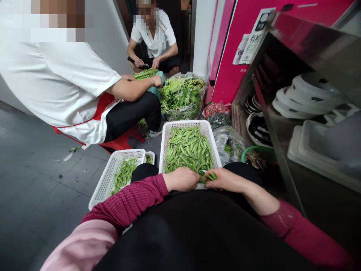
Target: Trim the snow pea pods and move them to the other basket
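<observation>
A white perforated basket (163,150) full of flat green bean pods (190,145) sits between my knees. Over its near edge, my right hand (222,179) is closed around a few bean pods (211,176), which stick out past the thumb and fingers. My left hand (183,178) is beside it, fingers curled inward and pointing at the right hand. Whatever lies between the left fingertips is hidden. A small pale spot shows between the two hands, too small to name.
Left of my knee stands another white basket (105,180) with fewer pods. Two people in white shirts (70,79) sit ahead, handling green stems. A bag of leafy greens (183,96) stands beyond the basket. A metal shelf (278,150) and a green-rimmed bin (248,150) are at right.
</observation>
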A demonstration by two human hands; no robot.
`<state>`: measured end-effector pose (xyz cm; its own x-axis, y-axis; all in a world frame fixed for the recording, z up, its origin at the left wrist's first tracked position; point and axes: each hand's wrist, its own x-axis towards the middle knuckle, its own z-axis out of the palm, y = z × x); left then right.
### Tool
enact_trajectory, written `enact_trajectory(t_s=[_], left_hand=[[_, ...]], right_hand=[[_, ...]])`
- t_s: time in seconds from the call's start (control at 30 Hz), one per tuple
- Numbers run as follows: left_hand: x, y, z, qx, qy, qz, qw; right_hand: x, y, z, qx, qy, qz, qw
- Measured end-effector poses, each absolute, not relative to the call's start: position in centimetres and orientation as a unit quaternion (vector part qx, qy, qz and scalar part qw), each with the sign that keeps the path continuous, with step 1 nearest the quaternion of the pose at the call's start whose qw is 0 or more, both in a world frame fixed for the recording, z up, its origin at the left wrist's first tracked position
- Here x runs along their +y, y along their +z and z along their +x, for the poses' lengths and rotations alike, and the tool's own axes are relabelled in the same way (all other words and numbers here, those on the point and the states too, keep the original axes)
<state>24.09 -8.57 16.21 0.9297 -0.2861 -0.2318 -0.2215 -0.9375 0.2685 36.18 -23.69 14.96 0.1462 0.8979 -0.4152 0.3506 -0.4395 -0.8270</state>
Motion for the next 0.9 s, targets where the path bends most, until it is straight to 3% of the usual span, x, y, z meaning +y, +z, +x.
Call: enact_trajectory(t_s=[0.07, 0.13, 0.23, 0.3, 0.37, 0.43, 0.6, 0.77, 0.9], left_hand=[[-8.4, 16.6, 24.3, -0.113, -0.154, 0.958, 0.215], [-8.2, 16.7, 24.5, -0.065, -0.153, 0.911, 0.378], [-7.9, 15.9, 24.2, 0.076, -0.135, 0.758, 0.633], [-8.0, 14.9, 23.6, 0.146, -0.149, 0.661, 0.721], [-8.1, 13.8, 22.8, 0.176, -0.178, 0.61, 0.752], [-8.1, 13.1, 22.2, 0.206, -0.185, 0.597, 0.753], [-8.0, 12.9, 22.4, 0.259, -0.127, 0.675, 0.679], [-8.3, 12.9, 22.9, 0.235, -0.105, 0.778, 0.573], [-8.3, 12.9, 23.1, 0.232, -0.119, 0.783, 0.564]], right_hand=[[-23.3, 15.4, 35.6, -0.516, 0.426, -0.695, 0.263], [-22.9, 15.3, 35.4, -0.534, 0.41, -0.673, 0.307], [-22.3, 14.0, 36.3, -0.38, 0.425, -0.64, 0.515], [-21.9, 12.5, 37.8, -0.179, 0.386, -0.614, 0.665], [-21.3, 11.0, 39.4, -0.023, 0.335, -0.593, 0.732], [-20.4, 9.7, 40.5, -0.016, 0.326, -0.635, 0.701], [-17.2, 7.4, 40.0, -0.234, 0.248, -0.826, 0.448], [-15.2, 6.2, 39.5, -0.256, 0.203, -0.857, 0.399], [-15.3, 6.2, 40.4, -0.249, 0.203, -0.874, 0.365]])
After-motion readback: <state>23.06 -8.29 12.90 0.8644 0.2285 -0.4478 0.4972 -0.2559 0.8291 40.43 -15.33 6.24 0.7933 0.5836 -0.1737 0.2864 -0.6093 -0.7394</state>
